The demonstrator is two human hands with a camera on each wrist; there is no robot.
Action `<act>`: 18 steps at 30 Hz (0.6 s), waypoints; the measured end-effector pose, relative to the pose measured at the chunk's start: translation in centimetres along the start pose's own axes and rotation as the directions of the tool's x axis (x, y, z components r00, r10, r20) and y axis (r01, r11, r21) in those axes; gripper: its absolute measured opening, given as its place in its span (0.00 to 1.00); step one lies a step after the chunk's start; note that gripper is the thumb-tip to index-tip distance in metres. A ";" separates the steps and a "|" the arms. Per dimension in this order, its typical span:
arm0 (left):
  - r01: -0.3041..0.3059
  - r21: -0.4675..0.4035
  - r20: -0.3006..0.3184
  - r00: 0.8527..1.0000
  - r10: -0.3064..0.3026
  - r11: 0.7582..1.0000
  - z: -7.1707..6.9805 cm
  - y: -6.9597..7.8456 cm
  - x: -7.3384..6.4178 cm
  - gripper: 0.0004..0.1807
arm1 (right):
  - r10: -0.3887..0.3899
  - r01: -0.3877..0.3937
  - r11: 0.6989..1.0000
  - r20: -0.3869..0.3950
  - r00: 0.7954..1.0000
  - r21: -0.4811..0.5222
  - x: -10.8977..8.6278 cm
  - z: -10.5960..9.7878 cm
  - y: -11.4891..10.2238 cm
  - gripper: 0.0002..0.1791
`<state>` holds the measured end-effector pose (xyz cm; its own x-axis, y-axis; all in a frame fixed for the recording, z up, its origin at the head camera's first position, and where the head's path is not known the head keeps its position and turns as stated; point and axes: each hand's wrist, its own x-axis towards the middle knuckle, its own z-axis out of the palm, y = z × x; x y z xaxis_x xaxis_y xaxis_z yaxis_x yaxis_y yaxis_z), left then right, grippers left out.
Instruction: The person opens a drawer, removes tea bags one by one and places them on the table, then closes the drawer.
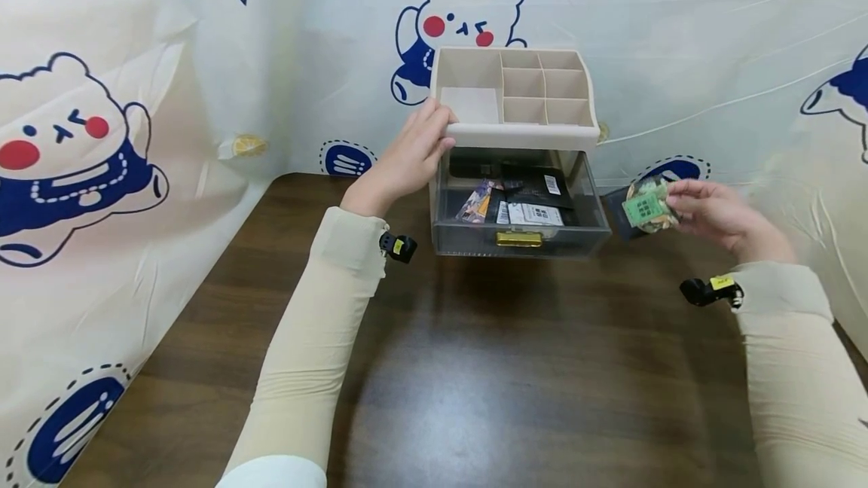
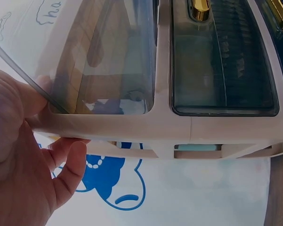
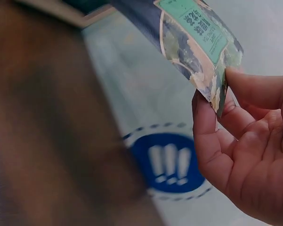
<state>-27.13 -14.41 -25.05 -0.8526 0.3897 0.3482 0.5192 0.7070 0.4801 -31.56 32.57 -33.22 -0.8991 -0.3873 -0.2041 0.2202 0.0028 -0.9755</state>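
A beige desktop organizer (image 1: 522, 135) stands at the back of the table, its top divided into compartments. Below that top, a clear grey drawer (image 1: 468, 241) with a gold handle (image 1: 519, 239) is pulled out. Inside lie dark and white-labelled packets (image 1: 536, 213) and a colourful sachet (image 1: 478, 200). At the organizer's upper left edge my left hand (image 1: 414, 153) grips the frame, thumb and fingers on either side of it in the left wrist view. To the drawer's right, my right hand (image 1: 712, 213) pinches a dark tea sachet (image 3: 198, 37) with a green label by one end, held up off the table.
Brown wooden tabletop (image 1: 447, 367) spreads in front of the organizer. A pale cartoon-printed sheet (image 1: 353, 59) hangs close behind and at both sides. More dark panels with gold handles (image 2: 200, 9) show on the organizer in the left wrist view.
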 end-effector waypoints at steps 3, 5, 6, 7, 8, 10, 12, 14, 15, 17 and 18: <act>0.000 -0.006 -0.003 1.000 0.000 1.000 0.1 0.0 0.0 0.12 | 0.043 -0.044 0.999 0.011 0.999 0.030 0.1 -0.1 2.4 0.18; 0.001 -0.007 -0.006 1.000 -0.001 1.000 0.0 0.0 0.0 0.12 | 0.080 -0.080 0.997 0.000 0.997 0.017 0.3 0.1 3.6 0.18; 0.000 -0.007 -0.007 1.000 0.000 1.000 0.0 0.0 0.0 0.12 | 0.100 -0.100 0.995 -0.002 0.995 0.007 0.4 0.1 4.1 0.18; 0.000 -0.007 -0.008 1.000 0.000 1.000 0.0 0.0 0.0 0.12 | 0.121 -0.121 0.993 -0.007 0.993 -0.013 0.5 0.2 4.6 0.18; 0.000 -0.005 -0.009 1.000 0.000 1.000 0.0 -0.1 0.0 0.12 | 0.143 -0.143 0.989 -0.010 0.990 -0.033 0.6 0.2 5.1 0.17; 0.000 -0.001 -0.008 1.000 0.000 1.000 0.0 -0.1 0.0 0.12 | 0.183 -0.184 0.978 -0.020 0.983 -0.097 0.7 0.3 5.8 0.16; 0.001 0.005 -0.008 1.000 -0.001 1.000 0.1 -0.1 0.0 0.12 | 0.210 -0.212 0.961 -0.031 0.977 -0.177 0.8 0.4 6.2 0.15; 0.001 0.010 -0.006 1.000 -0.001 1.000 0.1 -0.1 0.0 0.12 | 0.226 -0.231 0.938 -0.048 0.973 -0.259 0.8 0.6 6.4 0.13; 0.000 0.012 -0.006 1.000 0.000 1.000 0.1 -0.1 0.0 0.12 | 0.229 -0.236 0.925 -0.059 0.972 -0.299 0.8 0.7 6.4 0.11; -0.003 0.015 -0.005 1.000 0.003 1.000 0.1 -0.1 0.0 0.12 | 0.232 -0.248 0.891 -0.087 0.969 -0.380 0.7 0.9 6.3 0.08; -0.004 0.015 -0.005 1.000 0.004 1.000 0.0 -0.1 0.0 0.12 | 0.233 -0.255 0.873 -0.103 0.967 -0.415 0.7 1.0 6.1 0.09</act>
<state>-27.17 -14.43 -25.11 -0.8500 0.3900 0.3542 0.5220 0.7142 0.4663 -30.44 31.41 -39.20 -0.8569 -0.2791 -0.4334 0.2645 0.4836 -0.8344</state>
